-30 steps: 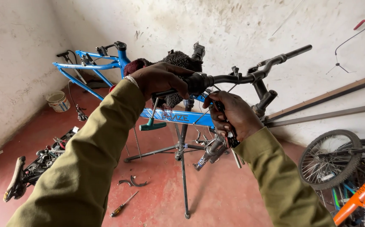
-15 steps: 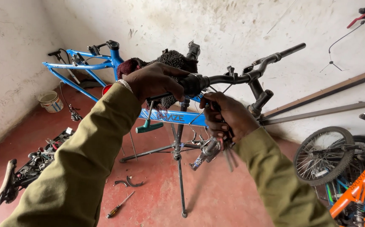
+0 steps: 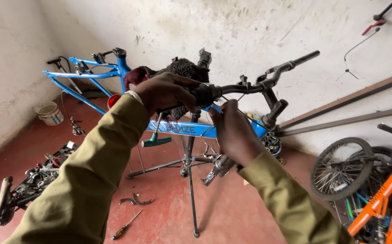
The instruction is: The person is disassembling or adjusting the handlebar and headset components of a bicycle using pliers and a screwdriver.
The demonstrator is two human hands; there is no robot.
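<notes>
Handlebar work is in hand: the black handlebar (image 3: 250,88) belongs to a blue bike frame (image 3: 114,74) clamped high on a repair stand (image 3: 190,180) over the red floor (image 3: 159,217), close to a stained white wall (image 3: 205,27). The left hand (image 3: 164,92) is wrapped tight around the near grip (image 3: 205,94), steadying the bar. The right hand (image 3: 234,133) sits just below the bar, its fingers pinched on what looks like a thin cable (image 3: 239,108) running under it, while the rest of that hand is curled around a bundle of metal tools (image 3: 216,169) that pokes out beneath the palm. By the look of it, this is the stage of fitting or adjusting a control cable at the bar. A careful next move would call for keeping the bar from swinging and guiding the thin cable without kinking it. A green-handled hammer (image 3: 156,141) hangs by the frame, a screwdriver (image 3: 124,226) lies on the floor, loose parts (image 3: 28,180) are heaped to the left, a small bucket (image 3: 50,113) stands by the wall, and an orange bike (image 3: 381,199) leans at the right with a spoked wheel (image 3: 342,167).
</notes>
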